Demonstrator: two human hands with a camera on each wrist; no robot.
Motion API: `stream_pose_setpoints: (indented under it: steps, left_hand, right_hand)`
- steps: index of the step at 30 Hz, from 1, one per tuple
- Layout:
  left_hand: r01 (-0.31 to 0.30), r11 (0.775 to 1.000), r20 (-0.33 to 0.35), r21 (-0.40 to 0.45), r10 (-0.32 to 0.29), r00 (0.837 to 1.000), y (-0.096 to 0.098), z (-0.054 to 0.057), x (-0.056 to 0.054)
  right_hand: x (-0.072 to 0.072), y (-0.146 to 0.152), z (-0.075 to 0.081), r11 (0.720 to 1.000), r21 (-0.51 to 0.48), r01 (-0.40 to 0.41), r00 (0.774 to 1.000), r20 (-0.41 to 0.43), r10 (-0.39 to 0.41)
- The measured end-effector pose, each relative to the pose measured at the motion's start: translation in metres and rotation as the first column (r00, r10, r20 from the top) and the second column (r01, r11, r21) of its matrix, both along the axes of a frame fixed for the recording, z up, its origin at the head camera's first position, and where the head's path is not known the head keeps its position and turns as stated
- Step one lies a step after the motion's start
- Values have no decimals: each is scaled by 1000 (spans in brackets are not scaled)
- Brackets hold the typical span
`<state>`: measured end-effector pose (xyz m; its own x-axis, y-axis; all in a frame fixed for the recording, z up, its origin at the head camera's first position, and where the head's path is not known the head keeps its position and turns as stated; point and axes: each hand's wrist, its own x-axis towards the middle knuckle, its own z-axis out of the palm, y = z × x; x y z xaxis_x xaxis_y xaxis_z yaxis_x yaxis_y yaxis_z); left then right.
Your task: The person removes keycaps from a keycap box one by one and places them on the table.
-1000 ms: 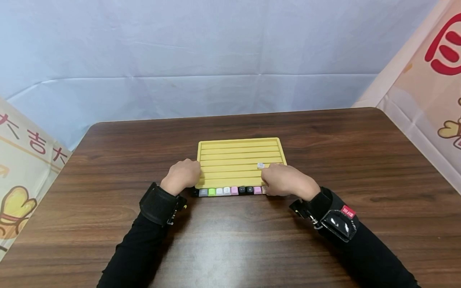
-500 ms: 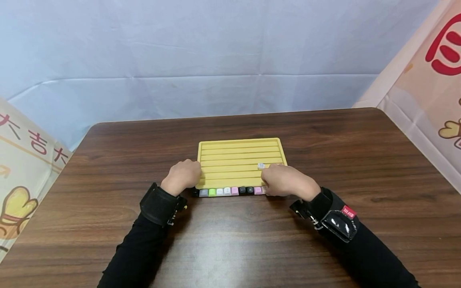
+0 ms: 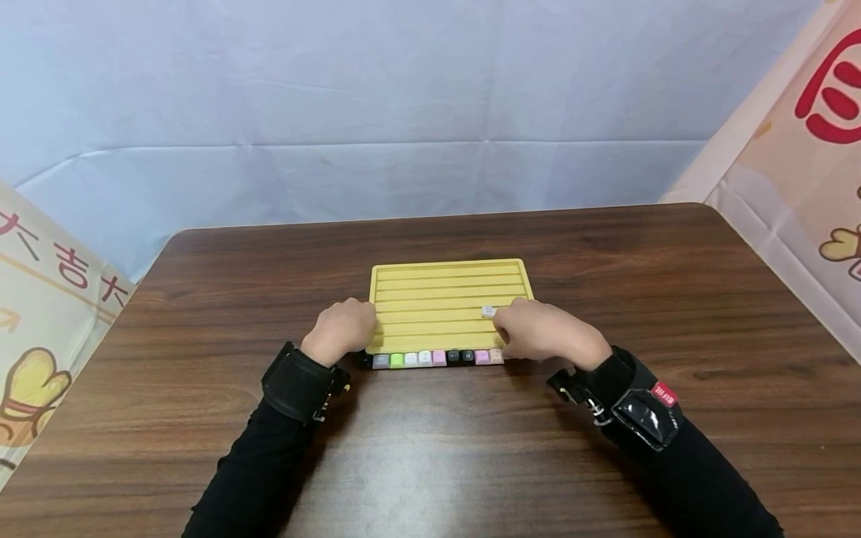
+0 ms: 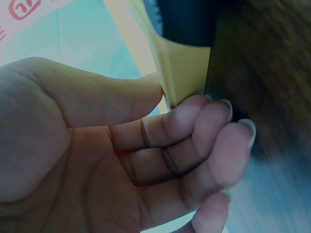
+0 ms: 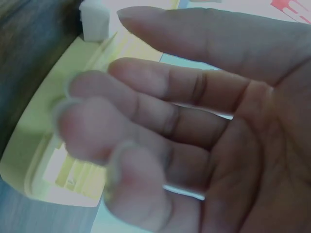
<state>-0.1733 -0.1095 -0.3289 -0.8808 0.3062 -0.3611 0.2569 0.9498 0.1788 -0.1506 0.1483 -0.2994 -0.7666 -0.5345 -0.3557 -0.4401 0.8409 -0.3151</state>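
A yellow ridged tray [image 3: 437,294] lies on the table, with a row of keycaps [image 3: 439,359] in several colours along its near edge. A single white keycap [image 3: 487,311] sits on its ridges toward the right. My left hand [image 3: 341,329] pinches the tray's left edge between thumb and fingers; in the left wrist view the thumb [image 4: 121,99] presses at that edge. My right hand [image 3: 545,329] is over the tray's right side. The right wrist view shows its thumb apart from the loosely bent fingers, nothing between them, and a pale keycap [image 5: 95,20] beyond the thumb tip.
The brown wooden table [image 3: 430,456] extends on all sides of the tray. A pale blue cloth [image 3: 403,112] hangs behind it, and printed cloths [image 3: 54,299] hang at left and right. Both wrists wear black straps [image 3: 299,385].
My right hand has come off the tray's near right corner and shifted slightly right and away, uncovering the beige keycap at the row's end. The left hand and tray stay nearly in place.
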Motion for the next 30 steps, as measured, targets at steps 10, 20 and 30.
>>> stream_pose_setpoints:
  steps: [10, 20, 30]
  left_hand:
    - [1, 1000, 6, 10, -1, 1000, 0, 0, 1]
    - [4, 1000, 7, 12, -4, 1000, 1, 0, 1]
    - [-10, 1000, 12, 2, 10, 1000, 1, -1, -1]
  right_hand:
    - [-6, 9, 6, 997, -71, -4, 995, -98, -3]
    - [-11, 17, 13, 989, -129, 65, 989, -122, -81]
    - [-20, 19, 9, 986, -139, 91, 988, -109, -107]
